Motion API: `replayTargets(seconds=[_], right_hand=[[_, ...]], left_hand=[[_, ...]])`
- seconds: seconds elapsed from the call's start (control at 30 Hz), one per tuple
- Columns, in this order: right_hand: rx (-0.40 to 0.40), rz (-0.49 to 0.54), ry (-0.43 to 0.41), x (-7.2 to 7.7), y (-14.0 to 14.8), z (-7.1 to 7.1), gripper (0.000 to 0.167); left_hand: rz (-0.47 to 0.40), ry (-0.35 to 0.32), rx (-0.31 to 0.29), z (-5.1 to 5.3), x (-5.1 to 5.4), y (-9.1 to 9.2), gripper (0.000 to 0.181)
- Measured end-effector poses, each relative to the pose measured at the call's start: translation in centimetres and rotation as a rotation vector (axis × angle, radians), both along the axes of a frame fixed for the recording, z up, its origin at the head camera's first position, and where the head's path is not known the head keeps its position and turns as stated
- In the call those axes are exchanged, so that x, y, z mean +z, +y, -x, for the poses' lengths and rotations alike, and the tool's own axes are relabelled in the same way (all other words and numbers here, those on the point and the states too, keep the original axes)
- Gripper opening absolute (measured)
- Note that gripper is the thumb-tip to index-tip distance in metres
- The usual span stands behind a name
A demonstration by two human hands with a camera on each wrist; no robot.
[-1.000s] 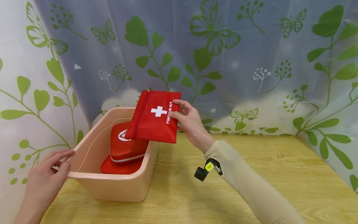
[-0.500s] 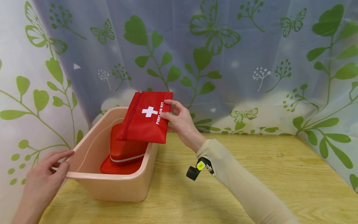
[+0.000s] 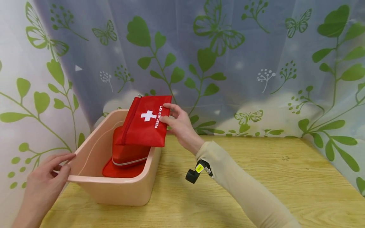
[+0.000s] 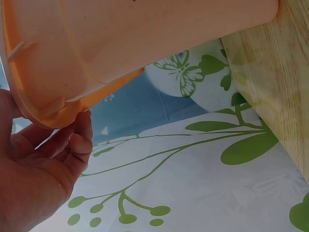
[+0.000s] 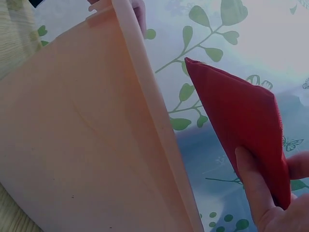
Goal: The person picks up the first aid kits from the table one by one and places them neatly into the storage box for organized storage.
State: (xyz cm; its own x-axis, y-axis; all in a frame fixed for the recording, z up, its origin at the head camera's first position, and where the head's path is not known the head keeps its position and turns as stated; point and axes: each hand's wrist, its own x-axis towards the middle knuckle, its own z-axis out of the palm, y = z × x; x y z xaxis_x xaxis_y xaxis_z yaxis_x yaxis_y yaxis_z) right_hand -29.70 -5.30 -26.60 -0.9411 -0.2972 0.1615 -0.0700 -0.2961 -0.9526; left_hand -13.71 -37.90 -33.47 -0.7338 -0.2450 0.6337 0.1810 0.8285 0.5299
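Note:
My right hand (image 3: 183,128) pinches a red zippered first aid kit pouch (image 3: 139,133) by its right edge, thumb on the printed face. The pouch, marked with a white cross, is tilted above the right rim of a pink plastic bin (image 3: 122,190). In the right wrist view the pouch (image 5: 241,111) is seen apart from the bin's rim. At the bin's near left corner my left hand (image 3: 47,180) grips the rim with thumb and fingers; the left wrist view shows this hand (image 4: 43,169) from below. Inside the bin, a red hard case (image 3: 128,155) lies on another red item (image 3: 122,171), both partly covered.
The bin stands on the left of a wood-grain table (image 3: 242,183). Behind the table hangs a curtain (image 3: 176,38) with green leaves and butterflies. A black strap device with a yellow label (image 3: 199,167) is on my right wrist.
My right hand has carried the first aid pouch leftward, further over the bin, and slightly lower in the last half second. The left hand has stayed on the rim.

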Motion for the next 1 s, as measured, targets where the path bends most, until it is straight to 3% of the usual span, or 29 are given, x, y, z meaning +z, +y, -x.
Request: replayTargets(seconds=[1.0], right_hand=[[0.002, -0.170, 0.108, 0.3, -3.8, 0.3, 0.048]], left_hand=[[-0.019, -0.018, 0.004, -0.1, 0.0, -0.1, 0.023]])
